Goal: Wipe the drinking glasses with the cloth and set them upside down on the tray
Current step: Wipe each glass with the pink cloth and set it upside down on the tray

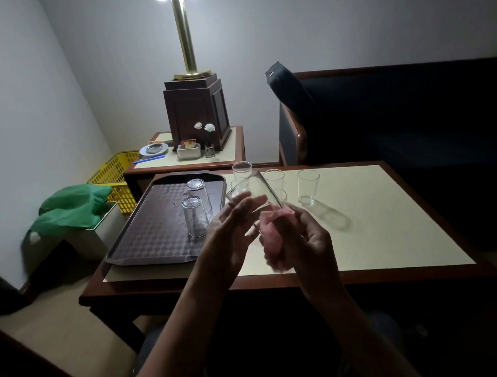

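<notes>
- The table is the biggest thing here; it has a pale top and a dark wood edge, and all the work sits on it.
- The tray is brown and lies on the left side of the table; two upside-down glasses stand on it, one just behind the other; there is room beside them.
- The left hand holds up the held glass by its bottom end, over the table just right of the tray; the fingers wrap the glass, but they are blurred, so I cannot tell how tight the hold is.
- The right hand is curled round the pink cloth and squeezes it in a bunch; the cloth touches the open end of the held glass.
- The held glass is tipped, with its mouth up and to the right; I think it is in the middle of being wiped.
- The upright glasses wait on the table behind the hands; at least three stand there, and I think they are not wiped yet.
- What could go wrong: the glass is smooth, so a hard rub could twist it out of the left hand; then it could fall and break.
- When it goes to the tray, it could bump the two glasses there and tip them; a slow, low move would help.
</notes>
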`<act>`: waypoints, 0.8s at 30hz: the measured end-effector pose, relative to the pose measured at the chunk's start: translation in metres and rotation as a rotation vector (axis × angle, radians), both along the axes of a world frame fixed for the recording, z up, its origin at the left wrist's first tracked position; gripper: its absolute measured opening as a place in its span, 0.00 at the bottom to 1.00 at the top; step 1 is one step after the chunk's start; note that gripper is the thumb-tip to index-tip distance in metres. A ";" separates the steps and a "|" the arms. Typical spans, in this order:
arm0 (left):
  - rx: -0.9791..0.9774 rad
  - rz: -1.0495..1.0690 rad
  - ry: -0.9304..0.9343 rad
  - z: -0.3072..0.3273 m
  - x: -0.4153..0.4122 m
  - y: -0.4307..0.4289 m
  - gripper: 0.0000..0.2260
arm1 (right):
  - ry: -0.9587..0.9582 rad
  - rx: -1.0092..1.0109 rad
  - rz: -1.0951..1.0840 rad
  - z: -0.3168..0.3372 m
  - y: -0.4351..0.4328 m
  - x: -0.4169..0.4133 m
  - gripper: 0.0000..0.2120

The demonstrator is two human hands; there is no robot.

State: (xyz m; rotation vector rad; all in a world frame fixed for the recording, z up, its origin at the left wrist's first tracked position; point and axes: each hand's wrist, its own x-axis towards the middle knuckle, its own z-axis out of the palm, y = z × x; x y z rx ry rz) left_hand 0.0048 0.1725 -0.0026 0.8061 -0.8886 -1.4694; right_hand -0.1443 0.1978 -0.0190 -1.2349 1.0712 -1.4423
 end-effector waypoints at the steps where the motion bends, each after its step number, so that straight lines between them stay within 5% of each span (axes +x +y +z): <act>1: -0.024 -0.010 -0.009 -0.001 0.002 -0.001 0.36 | -0.023 0.043 0.056 0.001 -0.002 -0.001 0.20; 5: -0.191 0.016 -0.279 -0.002 0.002 0.003 0.25 | 0.079 0.002 0.080 0.010 -0.009 -0.004 0.21; 11: -0.425 0.078 -0.684 -0.001 0.009 0.000 0.30 | 0.188 -0.146 0.173 0.041 -0.015 -0.018 0.16; 15: -0.430 -0.081 -0.770 0.007 0.018 0.001 0.27 | 0.729 -0.420 0.094 0.060 -0.029 -0.040 0.22; 17: -0.370 -0.247 -0.729 0.015 0.024 0.000 0.22 | 0.940 -0.651 0.108 0.070 -0.038 -0.043 0.17; 21: -0.287 -0.374 -0.658 0.024 0.028 -0.002 0.16 | 1.119 -0.896 0.227 0.078 -0.055 -0.042 0.06; 24: -0.434 -0.210 -0.866 0.024 0.022 -0.001 0.19 | 1.115 -0.818 0.174 0.075 -0.067 -0.049 0.05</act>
